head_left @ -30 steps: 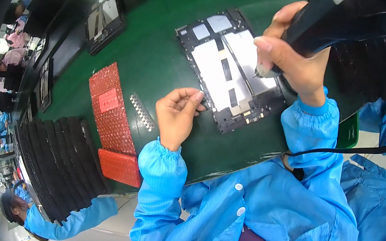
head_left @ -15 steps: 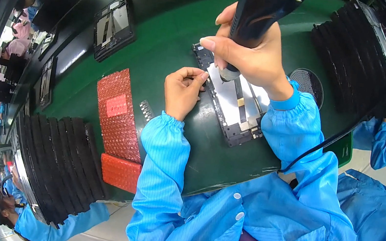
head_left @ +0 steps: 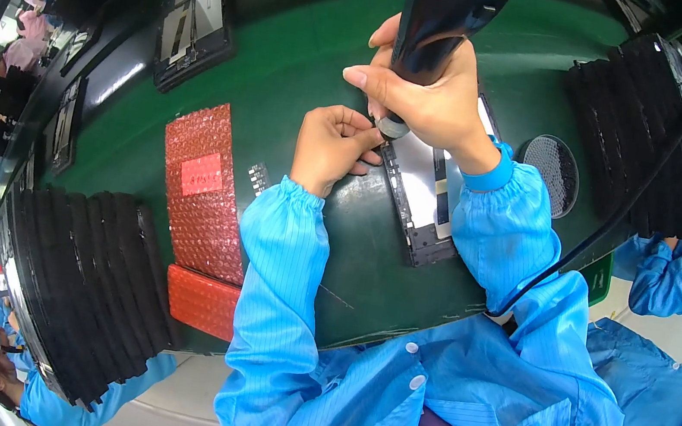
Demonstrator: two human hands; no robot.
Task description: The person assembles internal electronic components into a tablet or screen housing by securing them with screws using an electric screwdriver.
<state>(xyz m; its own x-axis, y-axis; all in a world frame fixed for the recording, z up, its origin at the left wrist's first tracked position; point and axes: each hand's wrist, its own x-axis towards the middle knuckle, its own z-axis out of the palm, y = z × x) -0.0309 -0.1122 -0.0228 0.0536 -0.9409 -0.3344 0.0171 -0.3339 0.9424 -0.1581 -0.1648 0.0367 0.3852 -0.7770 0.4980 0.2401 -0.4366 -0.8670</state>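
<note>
Left hand [head_left: 332, 151] and black handheld tool [head_left: 438, 31] have come together since the earlier frame: thumb and forefinger press together at its tip — on what, I cannot tell — while the right hand [head_left: 435, 104] wraps its grip. Just right of the left fingertips, the device frame [head_left: 416, 171] lies flat, its long axis slanting away from the bench's [head_left: 354, 306] near edge, with black stacks toward the left [head_left: 81, 264] and right [head_left: 644, 134] ends.

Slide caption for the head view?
Right hand holds a black tool at the edge of a device, left hand beside the tip.
</note>
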